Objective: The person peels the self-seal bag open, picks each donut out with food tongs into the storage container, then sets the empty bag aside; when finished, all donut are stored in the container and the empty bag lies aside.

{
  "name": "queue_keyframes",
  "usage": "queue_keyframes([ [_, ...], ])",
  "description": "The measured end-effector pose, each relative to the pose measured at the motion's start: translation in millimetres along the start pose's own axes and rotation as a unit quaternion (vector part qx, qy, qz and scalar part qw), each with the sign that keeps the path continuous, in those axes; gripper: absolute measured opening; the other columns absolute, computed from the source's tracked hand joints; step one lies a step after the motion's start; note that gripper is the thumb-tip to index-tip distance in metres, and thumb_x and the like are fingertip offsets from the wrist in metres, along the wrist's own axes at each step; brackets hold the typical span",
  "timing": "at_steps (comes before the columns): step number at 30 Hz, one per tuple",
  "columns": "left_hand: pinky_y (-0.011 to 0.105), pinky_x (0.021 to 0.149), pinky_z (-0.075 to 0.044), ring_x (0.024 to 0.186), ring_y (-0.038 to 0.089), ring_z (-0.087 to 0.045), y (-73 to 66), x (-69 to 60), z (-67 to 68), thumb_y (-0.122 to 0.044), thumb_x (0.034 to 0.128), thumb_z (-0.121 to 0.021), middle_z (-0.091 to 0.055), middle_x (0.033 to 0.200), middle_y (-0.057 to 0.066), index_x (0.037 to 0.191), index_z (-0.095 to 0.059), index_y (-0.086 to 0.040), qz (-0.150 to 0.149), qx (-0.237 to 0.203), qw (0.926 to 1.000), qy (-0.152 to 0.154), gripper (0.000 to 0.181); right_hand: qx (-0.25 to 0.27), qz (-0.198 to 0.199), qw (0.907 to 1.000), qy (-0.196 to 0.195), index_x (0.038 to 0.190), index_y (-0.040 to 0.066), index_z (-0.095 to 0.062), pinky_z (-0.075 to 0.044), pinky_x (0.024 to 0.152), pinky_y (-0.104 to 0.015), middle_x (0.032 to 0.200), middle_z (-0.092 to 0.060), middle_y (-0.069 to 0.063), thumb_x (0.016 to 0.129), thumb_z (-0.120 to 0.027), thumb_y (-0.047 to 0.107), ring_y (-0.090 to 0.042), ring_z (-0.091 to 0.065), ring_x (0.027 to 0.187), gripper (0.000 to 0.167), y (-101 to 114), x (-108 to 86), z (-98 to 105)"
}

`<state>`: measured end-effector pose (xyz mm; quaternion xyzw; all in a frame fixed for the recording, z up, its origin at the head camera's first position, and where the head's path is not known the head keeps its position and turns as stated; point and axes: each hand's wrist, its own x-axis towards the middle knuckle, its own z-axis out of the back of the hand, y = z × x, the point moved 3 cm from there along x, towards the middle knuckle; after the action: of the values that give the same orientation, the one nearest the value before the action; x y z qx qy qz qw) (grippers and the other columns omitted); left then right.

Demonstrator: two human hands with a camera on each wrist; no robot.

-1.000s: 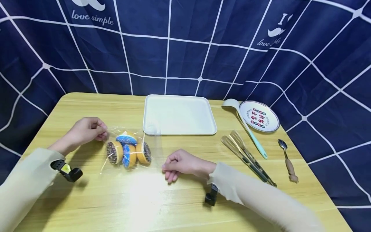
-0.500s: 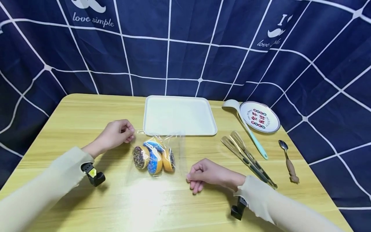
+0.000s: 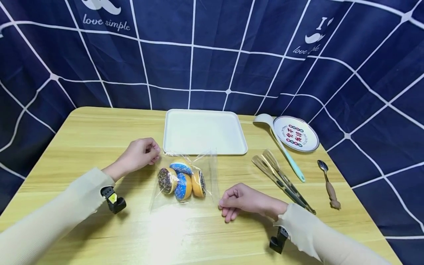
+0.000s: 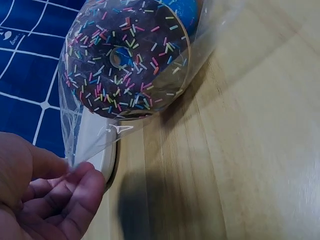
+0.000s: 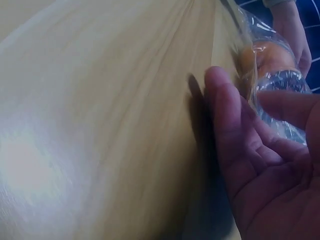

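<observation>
A clear plastic bag (image 3: 212, 173) with several doughnuts inside lies in front of the tray, in the middle of the head view. Some doughnuts have blue icing, like the blue doughnut (image 3: 181, 187); a chocolate doughnut (image 4: 127, 60) with coloured sprinkles fills the upper left wrist view. My left hand (image 3: 142, 154) pinches the bag's upper left corner between thumb and fingers. At the opposite, lower right corner, my right hand (image 3: 243, 202) pinches the bag's edge with thumb and index finger, the other fingers loosely curled. The right wrist view partly hides this pinch behind the fingers.
A white tray (image 3: 205, 132) lies at the back of the wooden table (image 3: 99, 129). To the right are a ladle (image 3: 288, 156), a plate (image 3: 296, 133) with red lettering, metal tongs (image 3: 281, 180) and a spoon (image 3: 328, 184). A blue checked cloth hangs behind.
Both hands have moved right together, carrying the bag of doughnuts from the table's left part to in front of the tray. In the last half second the shift is small.
</observation>
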<state>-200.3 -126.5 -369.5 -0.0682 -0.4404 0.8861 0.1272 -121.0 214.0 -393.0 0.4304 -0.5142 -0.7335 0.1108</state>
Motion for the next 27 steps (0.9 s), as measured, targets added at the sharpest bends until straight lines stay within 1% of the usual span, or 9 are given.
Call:
queue_keyframes([
  [3, 0.028, 0.065, -0.058, 0.071, 0.017, -0.067, -3.1, -0.4, 4.0, -0.008, 0.1028, -0.058, -0.074, 0.084, 0.016, 0.098, -0.066, 0.003, -0.020, 0.062, 0.9976, -0.021, 0.015, -0.001, -0.005, 0.9999, 0.009, 0.109, -0.014, -0.068, -0.065, 0.071, -0.022, 0.086, -0.076, -0.008, 0.105, -0.061, 0.014, -0.011, -0.076, 0.074, 0.029, 2, -0.1, 7],
  [6, 0.037, 0.071, -0.059, 0.077, 0.023, -0.067, -9.1, 2.0, 8.3, -0.009, 0.1014, -0.057, -0.073, 0.088, 0.016, 0.098, -0.068, 0.001, -0.050, 0.131, 0.9887, -0.054, 0.016, -0.014, -0.008, 0.9999, 0.004, 0.112, -0.015, -0.067, -0.066, 0.074, -0.024, 0.090, -0.076, -0.012, 0.106, -0.059, 0.015, -0.012, -0.076, 0.076, 0.032, 7, 0.5, 21],
  [8, 0.042, 0.076, -0.060, 0.081, 0.025, -0.067, -14.1, 6.0, 9.5, -0.009, 0.1010, -0.057, -0.073, 0.092, 0.016, 0.099, -0.070, 0.002, -0.072, 0.149, 0.9842, -0.063, 0.016, -0.033, -0.006, 0.9994, -0.012, 0.114, -0.014, -0.067, -0.067, 0.076, -0.027, 0.093, -0.076, -0.017, 0.106, -0.059, 0.017, -0.013, -0.076, 0.077, 0.033, 13, 2.3, 33],
  [10, 0.044, 0.079, -0.061, 0.084, 0.025, -0.069, -19.3, 12.0, 8.3, -0.008, 0.1011, -0.059, -0.074, 0.093, 0.016, 0.100, -0.071, 0.002, -0.102, 0.148, 0.9825, -0.052, 0.016, -0.058, 0.005, 0.9977, -0.035, 0.115, -0.014, -0.066, -0.067, 0.078, -0.030, 0.097, -0.076, -0.022, 0.106, -0.059, 0.017, -0.015, -0.076, 0.079, 0.033, 21, 5.6, 47],
  [13, 0.045, 0.082, -0.063, 0.087, 0.024, -0.070, -28.3, 22.2, 2.3, -0.007, 0.1013, -0.062, -0.075, 0.095, 0.014, 0.102, -0.074, 0.002, -0.151, 0.136, 0.9792, -0.007, 0.015, -0.099, 0.030, 0.9917, -0.077, 0.114, -0.013, -0.066, -0.067, 0.080, -0.033, 0.100, -0.075, -0.025, 0.107, -0.059, 0.017, -0.017, -0.075, 0.080, 0.031, 35, 15.3, 66],
  [16, 0.044, 0.085, -0.064, 0.089, 0.024, -0.072, -37.6, 32.0, -6.2, -0.006, 0.1013, -0.063, -0.077, 0.097, 0.013, 0.103, -0.075, 0.002, -0.189, 0.131, 0.9719, 0.049, 0.015, -0.156, 0.071, 0.9776, -0.122, 0.112, -0.011, -0.068, -0.067, 0.076, -0.033, 0.097, -0.075, -0.025, 0.106, -0.060, 0.015, -0.020, -0.073, 0.079, 0.027, 50, 28.6, 81],
  [21, 0.041, 0.085, -0.064, 0.089, 0.023, -0.073, -49.7, 47.2, -23.8, -0.007, 0.1014, -0.063, -0.079, 0.096, 0.012, 0.102, -0.077, 0.001, -0.219, 0.131, 0.9580, 0.131, 0.016, -0.249, 0.132, 0.9398, -0.194, 0.109, -0.003, -0.074, -0.060, 0.073, -0.028, 0.095, -0.075, -0.020, 0.103, -0.065, 0.013, -0.020, -0.067, 0.081, 0.020, 74, 51.3, 94],
  [24, 0.039, 0.084, -0.062, 0.086, 0.020, -0.071, -53.3, 54.4, -32.9, -0.008, 0.1018, -0.063, -0.078, 0.094, 0.011, 0.101, -0.077, 0.000, -0.220, 0.136, 0.9506, 0.171, 0.017, -0.296, 0.161, 0.9201, -0.200, 0.109, 0.000, -0.075, -0.056, 0.078, -0.028, 0.100, -0.075, -0.015, 0.102, -0.067, 0.014, -0.018, -0.065, 0.087, 0.018, 83, 63.4, 94],
  [27, 0.038, 0.085, -0.061, 0.087, 0.020, -0.071, -54.9, 59.7, -36.4, -0.008, 0.1017, -0.063, -0.078, 0.095, 0.011, 0.103, -0.077, 0.000, -0.216, 0.145, 0.9469, 0.189, 0.017, -0.345, 0.187, 0.9010, -0.186, 0.111, 0.000, -0.076, -0.055, 0.085, -0.033, 0.105, -0.077, -0.013, 0.100, -0.068, 0.013, -0.020, -0.065, 0.093, 0.019, 90, 74.6, 91],
])
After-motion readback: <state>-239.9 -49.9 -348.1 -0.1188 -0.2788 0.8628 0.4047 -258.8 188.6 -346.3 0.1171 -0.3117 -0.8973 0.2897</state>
